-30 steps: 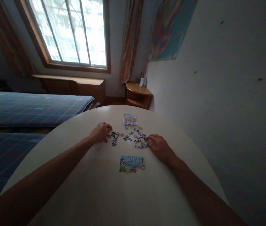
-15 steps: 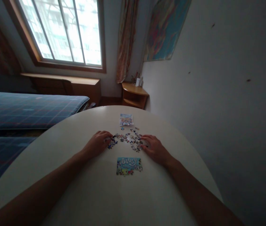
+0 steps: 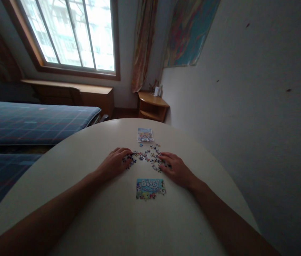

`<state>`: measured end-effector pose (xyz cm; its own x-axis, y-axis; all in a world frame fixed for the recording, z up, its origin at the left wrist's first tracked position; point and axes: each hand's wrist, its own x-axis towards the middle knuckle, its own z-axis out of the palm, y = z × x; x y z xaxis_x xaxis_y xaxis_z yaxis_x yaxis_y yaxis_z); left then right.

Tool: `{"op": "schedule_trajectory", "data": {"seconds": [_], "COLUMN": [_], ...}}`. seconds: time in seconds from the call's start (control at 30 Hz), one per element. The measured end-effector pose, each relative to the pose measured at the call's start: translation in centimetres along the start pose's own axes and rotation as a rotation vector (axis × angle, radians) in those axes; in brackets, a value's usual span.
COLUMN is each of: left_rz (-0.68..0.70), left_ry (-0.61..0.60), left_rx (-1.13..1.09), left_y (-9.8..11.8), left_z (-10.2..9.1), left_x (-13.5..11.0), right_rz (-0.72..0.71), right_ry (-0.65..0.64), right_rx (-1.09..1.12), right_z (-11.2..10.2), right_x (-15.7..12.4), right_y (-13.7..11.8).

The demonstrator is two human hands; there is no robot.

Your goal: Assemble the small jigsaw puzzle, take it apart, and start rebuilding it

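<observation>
Loose jigsaw pieces (image 3: 142, 155) lie scattered on the white table between my hands. At their left side, my left hand (image 3: 116, 160) rests low with fingers curved over some pieces, thumb apart from the forefinger. On the right, my right hand (image 3: 175, 167) touches the pile's edge, its fingers spread and its thumb apart. Neither hand visibly grips a piece, though some lie hidden under the fingers. Nearer to me is a joined section of the jigsaw (image 3: 151, 188), light blue with large white letters and a ragged lower edge.
Behind the pieces lies a small printed picture sheet or packet (image 3: 145, 135). The round white table (image 3: 99, 213) has a wall (image 3: 246, 135) on its right. A bed with a plaid mattress (image 3: 38, 122) stands to the left, and a corner shelf (image 3: 153, 100) beyond the table.
My left hand has shifted slightly right, over the pieces at the left. The right hand stays nearly in place at the pile. The view has turned a little.
</observation>
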<state>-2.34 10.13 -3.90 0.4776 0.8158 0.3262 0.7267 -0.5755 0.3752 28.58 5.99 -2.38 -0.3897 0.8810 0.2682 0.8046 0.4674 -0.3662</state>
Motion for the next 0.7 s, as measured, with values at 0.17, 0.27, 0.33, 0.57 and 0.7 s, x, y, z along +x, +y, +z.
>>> {"op": "schedule_trajectory", "data": {"seconds": [0.17, 0.27, 0.33, 0.57, 0.7], "left_rz": [0.000, -0.031, -0.077, -0.186, -0.117], "left_ry": [-0.015, 0.004, 0.033, 0.087, 0.043], "left_rx": [0.000, 0.000, 0.008, 0.085, 0.097], "left_y": [0.1, 0.2, 0.1, -1.8, -2.9], "left_z": [0.0, 0.1, 0.1, -0.7, -0.8], "left_x": [0.1, 0.3, 0.4, 0.7, 0.7], "right_rz": [-0.062, -0.083, -0.059, 0.184, 0.196], "right_ry": [-0.030, -0.010, 0.018, 0.116, 0.098], "right_rx": [0.020, 0.063, 0.087, 0.079, 0.093], "right_z": [-0.2, -0.2, -0.2, -0.4, -0.5], "right_x": [-0.1, -0.1, -0.1, -0.2, -0.2], "right_y": [0.2, 0.1, 0.1, 1.5, 1.5]}}
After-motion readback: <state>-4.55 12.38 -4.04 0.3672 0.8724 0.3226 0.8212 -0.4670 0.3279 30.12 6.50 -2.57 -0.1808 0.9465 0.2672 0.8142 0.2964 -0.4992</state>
